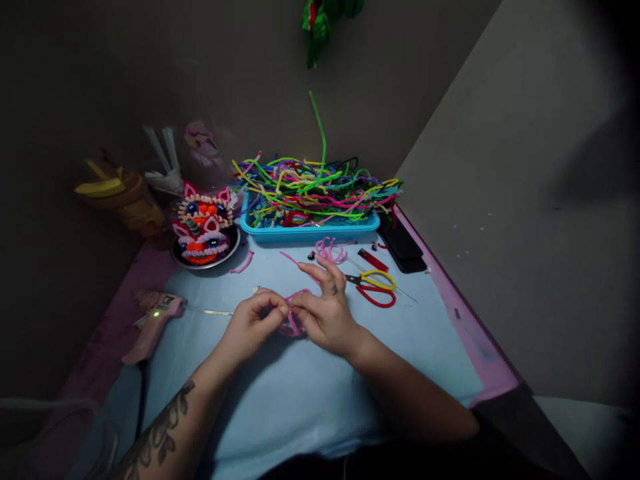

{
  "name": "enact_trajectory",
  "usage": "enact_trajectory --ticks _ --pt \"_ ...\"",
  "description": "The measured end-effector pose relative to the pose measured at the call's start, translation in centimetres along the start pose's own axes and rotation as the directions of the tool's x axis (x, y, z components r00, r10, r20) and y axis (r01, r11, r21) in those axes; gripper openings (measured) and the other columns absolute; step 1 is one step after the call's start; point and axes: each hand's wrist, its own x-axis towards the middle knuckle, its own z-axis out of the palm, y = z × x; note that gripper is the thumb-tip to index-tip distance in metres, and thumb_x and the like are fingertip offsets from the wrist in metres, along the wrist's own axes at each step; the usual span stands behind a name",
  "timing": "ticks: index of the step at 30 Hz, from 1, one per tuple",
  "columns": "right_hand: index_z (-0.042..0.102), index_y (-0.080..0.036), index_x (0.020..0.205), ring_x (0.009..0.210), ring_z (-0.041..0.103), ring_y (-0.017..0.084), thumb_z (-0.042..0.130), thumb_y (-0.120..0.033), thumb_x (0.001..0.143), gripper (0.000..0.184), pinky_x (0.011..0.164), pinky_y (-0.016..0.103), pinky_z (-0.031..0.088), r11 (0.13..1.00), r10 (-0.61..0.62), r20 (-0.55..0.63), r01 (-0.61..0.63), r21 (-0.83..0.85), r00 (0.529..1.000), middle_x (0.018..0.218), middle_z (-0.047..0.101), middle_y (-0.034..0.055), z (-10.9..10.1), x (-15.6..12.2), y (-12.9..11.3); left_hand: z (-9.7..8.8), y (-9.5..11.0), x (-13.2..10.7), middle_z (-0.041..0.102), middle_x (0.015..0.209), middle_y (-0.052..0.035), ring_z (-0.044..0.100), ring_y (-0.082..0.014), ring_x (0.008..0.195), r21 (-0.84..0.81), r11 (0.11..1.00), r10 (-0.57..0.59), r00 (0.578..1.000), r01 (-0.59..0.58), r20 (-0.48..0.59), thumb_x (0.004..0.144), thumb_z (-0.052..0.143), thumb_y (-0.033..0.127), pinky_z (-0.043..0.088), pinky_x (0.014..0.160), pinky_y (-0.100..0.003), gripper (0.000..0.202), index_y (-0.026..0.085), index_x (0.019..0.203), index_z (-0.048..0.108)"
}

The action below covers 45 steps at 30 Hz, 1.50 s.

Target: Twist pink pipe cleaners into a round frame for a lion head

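Both hands meet over the light blue table top [300, 393], working a pink pipe cleaner [294, 319] bent into loops. My left hand [253, 325] pinches one end of it between thumb and fingertips. My right hand [325, 310] pinches the other side with thumb and forefinger, its other fingers lifted and spread. One straight pink strand runs up and left from the right fingers. A tattoo shows on my left forearm.
A blue tray [310, 230] heaped with coloured pipe cleaners stands at the back. Left of it a pipe-cleaner lion head [203, 227] sits in a metal dish. Yellow and red scissors [375, 287], a lighter [373, 260], a black phone [403, 247] and a glue gun [155, 320] lie around.
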Motion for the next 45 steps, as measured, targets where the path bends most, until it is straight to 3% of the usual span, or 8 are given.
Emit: enact_trajectory --ticks 5,9,13,18,23,28,39,45 --pt "0.066 -0.021 0.072 0.14 0.026 0.031 0.059 -0.018 0.078 0.009 0.114 0.053 0.023 0.976 0.126 0.116 -0.144 0.166 0.985 0.142 0.041 0.0066 -0.2 0.4 -0.2 0.0 0.3 0.0 0.06 0.065 -0.0025 0.054 -0.0193 0.074 0.088 0.991 0.099 0.994 -0.103 0.04 0.083 0.058 0.031 0.043 0.076 -0.035 0.022 0.021 0.064 0.062" --pt "0.065 -0.02 0.071 0.136 0.034 0.029 0.06 -0.023 0.079 0.009 0.112 0.05 0.026 0.902 0.263 0.171 -0.305 0.307 0.95 0.139 0.045 0.0082 0.0 0.7 0.4 -0.1 -0.2 0.0 0.065 0.074 -0.0041 0.059 -0.0196 0.075 -0.067 0.997 -0.023 0.999 0.026 0.041 0.082 0.063 0.042 0.045 0.077 -0.036 0.023 0.02 0.075 0.066" --pt "0.059 -0.019 0.068 0.098 0.058 0.022 0.058 -0.031 0.077 0.015 0.09 0.037 0.045 0.621 0.587 0.189 -0.587 0.52 0.787 0.098 0.06 0.0074 0.9 0.8 1.8 -0.1 -1.1 0.2 0.071 0.096 -0.0083 0.065 -0.022 0.089 -0.391 0.893 -0.215 0.974 0.224 0.067 0.079 0.067 0.051 0.048 0.08 -0.035 0.044 0.022 0.112 0.062" --pt "0.056 -0.018 0.063 0.055 0.042 0.01 0.062 -0.04 0.07 0.024 0.054 0.023 0.036 0.294 0.708 0.376 -0.733 0.614 0.598 0.056 0.047 -0.0049 1.7 0.9 3.0 0.1 -2.1 0.6 0.07 0.081 -0.0052 0.065 -0.0181 0.072 -0.545 0.745 -0.365 0.919 0.385 0.15 0.069 0.079 0.043 0.049 0.069 -0.031 0.048 0.018 0.106 0.062" --pt "0.065 -0.016 0.069 0.048 0.038 0.009 0.062 -0.04 0.074 0.025 0.048 0.022 0.03 0.368 0.68 0.427 -0.781 0.505 0.596 0.051 0.045 -0.0057 2.1 0.7 3.7 -0.1 -3.3 1.3 0.072 0.087 -0.0084 0.068 -0.02 0.075 -0.406 0.81 -0.475 0.88 0.424 -0.028 0.066 0.076 0.048 0.052 0.066 -0.032 0.049 0.014 0.099 0.064" --pt "0.072 -0.017 0.08 0.063 0.054 0.013 0.058 -0.025 0.076 0.016 0.061 0.025 0.043 0.592 0.672 0.272 -0.721 0.36 0.688 0.072 0.064 0.0009 1.6 0.5 4.9 -1.6 -4.4 1.4 0.073 0.103 -0.0128 0.068 -0.0254 0.092 0.084 0.964 -0.216 0.928 0.252 -0.302 0.079 0.059 0.046 0.052 0.081 -0.037 0.039 0.017 0.103 0.068" --pt "0.072 -0.016 0.09 0.074 0.059 0.014 0.061 -0.015 0.078 0.016 0.072 0.027 0.047 0.783 0.48 0.31 -0.56 0.272 0.821 0.087 0.066 0.0042 -0.5 0.5 5.2 -1.8 -2.9 0.2 0.071 0.097 -0.0087 0.065 -0.0226 0.089 0.355 0.933 0.114 0.985 -0.062 -0.127 0.082 0.063 0.036 0.05 0.077 -0.033 0.025 0.02 0.099 0.072" --pt "0.073 -0.018 0.088 0.074 0.059 0.014 0.061 -0.013 0.082 0.014 0.07 0.027 0.046 0.849 0.399 0.341 -0.484 0.214 0.851 0.083 0.065 0.0032 -0.6 0.3 4.8 -1.7 -3.5 0.0 0.067 0.09 -0.0064 0.062 -0.0211 0.086 0.465 0.882 0.151 0.982 -0.083 -0.113 0.085 0.056 0.027 0.049 0.078 -0.034 0.014 0.02 0.092 0.065"
